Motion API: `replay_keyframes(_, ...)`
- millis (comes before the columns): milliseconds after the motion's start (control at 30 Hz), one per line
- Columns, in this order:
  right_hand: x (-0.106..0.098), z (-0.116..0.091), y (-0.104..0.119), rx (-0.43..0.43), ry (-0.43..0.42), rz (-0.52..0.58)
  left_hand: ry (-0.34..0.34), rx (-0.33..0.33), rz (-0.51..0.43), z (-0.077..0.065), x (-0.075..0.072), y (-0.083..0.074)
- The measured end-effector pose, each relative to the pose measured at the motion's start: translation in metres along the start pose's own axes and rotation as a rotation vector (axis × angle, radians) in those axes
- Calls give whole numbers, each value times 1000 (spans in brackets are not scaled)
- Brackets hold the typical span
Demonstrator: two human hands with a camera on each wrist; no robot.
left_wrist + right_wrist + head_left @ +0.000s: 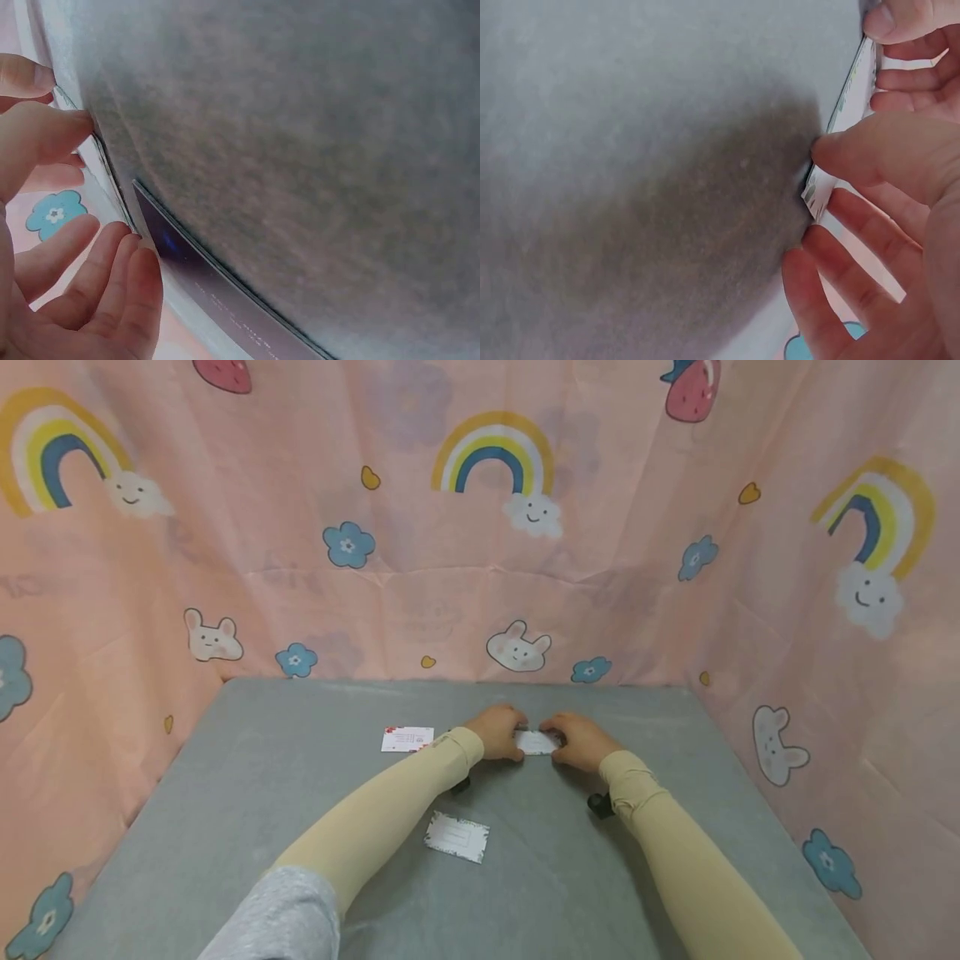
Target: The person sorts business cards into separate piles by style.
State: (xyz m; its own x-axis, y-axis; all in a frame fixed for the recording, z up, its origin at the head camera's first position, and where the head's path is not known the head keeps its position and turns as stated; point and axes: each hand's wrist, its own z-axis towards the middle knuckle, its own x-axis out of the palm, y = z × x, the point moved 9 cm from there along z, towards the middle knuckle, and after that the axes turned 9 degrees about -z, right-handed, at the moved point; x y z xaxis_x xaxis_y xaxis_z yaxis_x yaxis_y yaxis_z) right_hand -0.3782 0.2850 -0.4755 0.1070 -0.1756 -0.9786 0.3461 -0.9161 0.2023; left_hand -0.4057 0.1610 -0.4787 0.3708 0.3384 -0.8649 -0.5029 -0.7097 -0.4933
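On the far part of the grey table, my left hand (497, 732) and right hand (583, 741) grip a white card (536, 742) with leafy edges from its two ends. The right wrist view shows the right thumb on the near edge of this card (849, 112) and fingers along its far side. In the left wrist view the left thumb presses the near edge, fingertips behind it. Whether it is one card or a small stack, I cannot tell. Beside the left hand lies a dark purple card (217, 289) with pale lettering, mostly hidden by the left arm in the head view.
A white card with red flowers (407, 739) lies left of the left wrist. Nearer me, a white card with green leaf edges (457, 837) lies slightly askew. A pink patterned curtain (480, 602) encloses the back and sides of the grey table (300, 777).
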Motion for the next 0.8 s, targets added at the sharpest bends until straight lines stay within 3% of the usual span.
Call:
replay_keyframes(533, 2, 6, 10, -51, -43, -24, -3, 6, 19, -4, -6, 0)
replay_keyframes(800, 1, 2, 11, -81, -71, -11, 0, -17, 55, -3, 0, 0)
